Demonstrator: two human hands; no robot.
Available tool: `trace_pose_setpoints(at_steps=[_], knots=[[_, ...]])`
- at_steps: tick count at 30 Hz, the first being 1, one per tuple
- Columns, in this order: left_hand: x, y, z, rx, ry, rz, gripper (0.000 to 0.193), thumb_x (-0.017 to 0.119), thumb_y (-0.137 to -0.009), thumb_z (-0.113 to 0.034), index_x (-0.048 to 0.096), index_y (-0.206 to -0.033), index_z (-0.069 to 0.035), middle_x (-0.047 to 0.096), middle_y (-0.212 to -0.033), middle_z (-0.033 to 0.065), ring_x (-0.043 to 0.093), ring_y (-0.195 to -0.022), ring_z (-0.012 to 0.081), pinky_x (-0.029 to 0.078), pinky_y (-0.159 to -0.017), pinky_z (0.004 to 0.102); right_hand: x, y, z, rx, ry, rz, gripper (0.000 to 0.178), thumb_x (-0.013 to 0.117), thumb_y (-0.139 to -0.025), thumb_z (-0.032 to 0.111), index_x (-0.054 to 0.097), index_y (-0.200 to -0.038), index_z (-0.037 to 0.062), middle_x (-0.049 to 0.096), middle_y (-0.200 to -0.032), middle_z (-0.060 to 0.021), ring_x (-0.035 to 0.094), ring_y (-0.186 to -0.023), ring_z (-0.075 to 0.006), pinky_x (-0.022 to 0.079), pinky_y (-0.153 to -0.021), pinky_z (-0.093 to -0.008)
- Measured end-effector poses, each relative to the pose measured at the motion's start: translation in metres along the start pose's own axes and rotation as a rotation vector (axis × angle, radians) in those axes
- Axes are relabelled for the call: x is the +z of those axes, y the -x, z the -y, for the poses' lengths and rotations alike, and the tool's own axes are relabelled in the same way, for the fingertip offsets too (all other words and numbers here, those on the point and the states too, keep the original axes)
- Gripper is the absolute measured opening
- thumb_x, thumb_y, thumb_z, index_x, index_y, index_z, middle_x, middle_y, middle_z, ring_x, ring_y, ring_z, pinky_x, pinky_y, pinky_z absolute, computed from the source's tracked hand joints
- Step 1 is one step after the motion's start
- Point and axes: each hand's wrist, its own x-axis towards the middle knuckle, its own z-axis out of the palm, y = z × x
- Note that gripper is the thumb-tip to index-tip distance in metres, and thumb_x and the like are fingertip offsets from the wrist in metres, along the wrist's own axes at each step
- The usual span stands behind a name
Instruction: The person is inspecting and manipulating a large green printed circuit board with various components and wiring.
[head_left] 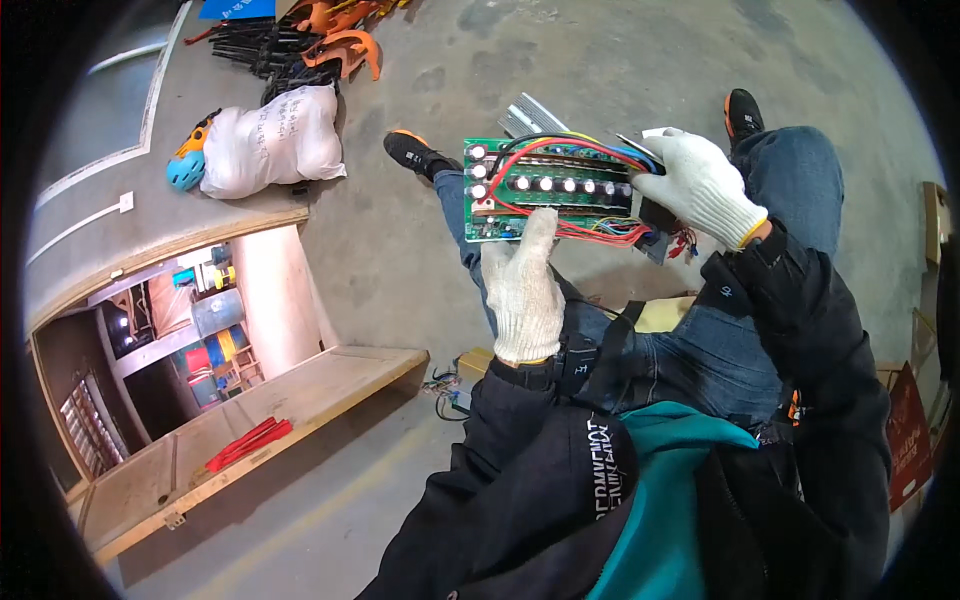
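Note:
A green circuit board [555,210] with rows of round white-topped capacitors is held up over my lap. My left hand [528,290], in a white knitted glove, grips its near edge, thumb on top; the other fingers are hidden underneath. At the board's right end, my gloved right hand [700,185] is closed around the edge, where the wires bunch up. A thin dark piece juts from beside its fingers, too small to name. Red, black, blue and yellow wires [545,143] arch over the board. Behind it a ribbed silver heat sink [530,115] sticks out.
To the left stands a wooden bench [330,385] with red strips [250,443] lying on it. A stuffed white sack [275,145], a blue helmet [185,170] and orange-and-black parts [300,45] are at the upper left. Loose wires [445,390] lie on the floor by a small yellowish box [475,363].

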Motion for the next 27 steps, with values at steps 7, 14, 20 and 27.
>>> trace_pose_setpoints(at_steps=[7, 14, 20, 27], knots=[[-0.006, -0.001, -0.011, 0.108, 0.040, -0.024, 0.049, 0.076, -0.105, -0.017, 0.061, -0.147, 0.003, 0.069, -0.133, 0.0078, 0.062, -0.117, 0.0143, 0.049, -0.103, 0.0312, 0.000, 0.000, -0.004, 0.023, 0.051, -0.001, 0.038, 0.072, -0.093, 0.030, 0.077, -0.120, 0.0029, 0.074, -0.121, -0.0221, 0.072, -0.109, -0.0443, 0.058, -0.095, -0.0502], [0.004, 0.015, -0.045, 0.191, 0.035, -0.029, 0.058, 0.067, -0.109, -0.013, 0.048, -0.160, 0.008, 0.066, -0.145, 0.0166, 0.064, -0.131, 0.0230, 0.050, -0.114, 0.0404, 0.006, -0.002, -0.009, -0.066, -0.036, -0.074, 0.037, 0.073, -0.092, 0.034, 0.077, -0.109, 0.0014, 0.071, -0.104, -0.0266, 0.069, -0.104, -0.0464, 0.055, -0.094, -0.0548], [0.021, 0.039, -0.056, 0.374, -0.212, 0.126, 0.059, 0.069, -0.110, -0.019, 0.052, -0.159, 0.009, 0.064, -0.151, 0.0165, 0.061, -0.136, 0.0208, 0.044, -0.120, 0.0387, 0.003, -0.001, -0.006, -0.068, -0.142, -0.127, 0.035, 0.073, -0.090, 0.027, 0.077, -0.114, 0.0018, 0.072, -0.104, -0.0258, 0.071, -0.101, -0.0468, 0.056, -0.090, -0.0530], [0.027, 0.056, -0.048, 0.511, -0.222, 0.256, 0.068, 0.078, -0.100, -0.002, 0.049, -0.160, 0.011, 0.064, -0.149, 0.0212, 0.064, -0.136, 0.0262, 0.048, -0.119, 0.0411, 0.015, -0.005, -0.025, -0.056, -0.350, -0.088, 0.037, 0.078, -0.095, 0.031, 0.076, -0.117, 0.0014, 0.073, -0.108, -0.0242, 0.072, -0.104, -0.0444, 0.056, -0.091, -0.0481]])
